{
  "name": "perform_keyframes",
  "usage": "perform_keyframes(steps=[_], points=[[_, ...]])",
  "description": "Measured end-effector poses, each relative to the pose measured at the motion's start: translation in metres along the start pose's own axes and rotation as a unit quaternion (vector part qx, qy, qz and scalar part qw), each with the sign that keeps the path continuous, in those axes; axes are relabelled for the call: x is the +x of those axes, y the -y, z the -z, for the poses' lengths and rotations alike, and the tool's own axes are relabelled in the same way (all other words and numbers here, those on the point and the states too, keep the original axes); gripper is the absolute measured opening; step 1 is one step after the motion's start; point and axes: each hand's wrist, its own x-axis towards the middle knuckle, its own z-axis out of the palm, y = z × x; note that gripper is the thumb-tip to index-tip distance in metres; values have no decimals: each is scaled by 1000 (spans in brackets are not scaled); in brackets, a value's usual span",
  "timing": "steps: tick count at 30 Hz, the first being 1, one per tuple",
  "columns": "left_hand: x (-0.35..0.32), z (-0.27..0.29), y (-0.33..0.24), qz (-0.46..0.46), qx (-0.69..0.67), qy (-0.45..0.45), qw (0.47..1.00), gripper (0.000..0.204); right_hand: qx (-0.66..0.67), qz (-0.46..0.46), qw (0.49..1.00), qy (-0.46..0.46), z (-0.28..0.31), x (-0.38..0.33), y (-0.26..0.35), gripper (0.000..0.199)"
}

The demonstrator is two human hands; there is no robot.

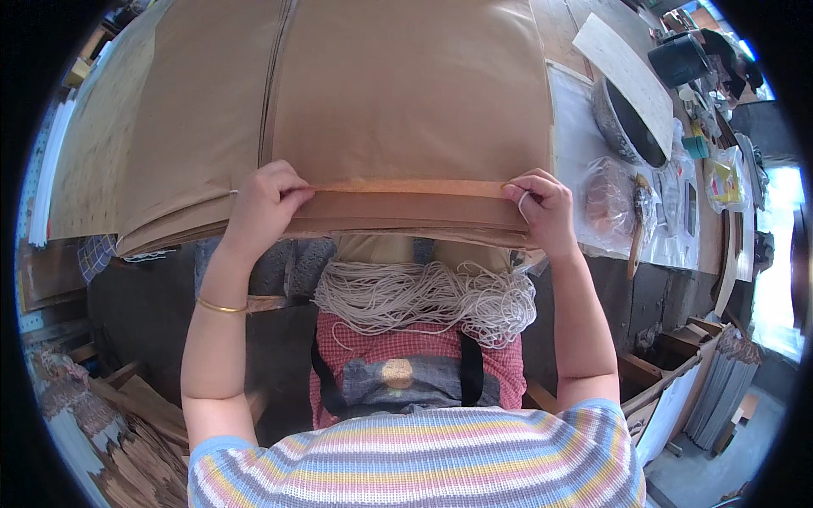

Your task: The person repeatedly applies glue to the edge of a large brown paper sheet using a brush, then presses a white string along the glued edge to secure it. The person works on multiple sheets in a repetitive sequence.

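A brown paper sheet (406,102) lies on top of a stack of similar sheets in front of me. Along its near side runs a narrow, lighter orange-brown folded strip (406,186). My left hand (273,201) pinches the strip's left end between thumb and fingers. At the opposite end, my right hand (546,210) is closed on the same edge, with a white string (522,206) looped by its fingers. The strip looks stretched straight between both hands. A large bundle of white string (423,296) rests across my lap.
More brown paper (199,102) lies to the left. On the right are a dark bowl (622,127) under a pale board (622,63), a wooden-handled brush (637,229), plastic bags (607,201) and a black container (680,59). Wooden pieces (140,411) stand lower left.
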Motion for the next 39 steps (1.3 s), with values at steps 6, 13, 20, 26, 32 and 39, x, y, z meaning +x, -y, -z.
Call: perform_keyframes(steps=[6,13,20,26,32,39], points=[[-1,-37,-7,88,130,-106,982,16,-258,39,957,-123,-27,-6,-3,24],[-2,-70,-59,-160,236,-136,949,54,-243,204,940,-126,-71,-13,31,49],[-7,-73,-63,1,243,41,969,116,-282,114,950,69,-73,-25,55,89],[-23,-53,-20,33,287,-13,957,111,-296,3,955,-28,-35,-47,22,89],[-21,-44,-14,119,174,-40,977,82,-238,-80,941,-225,-27,-40,2,49],[-24,-55,-6,126,136,-73,980,67,-331,-16,909,-254,-28,-39,12,46]])
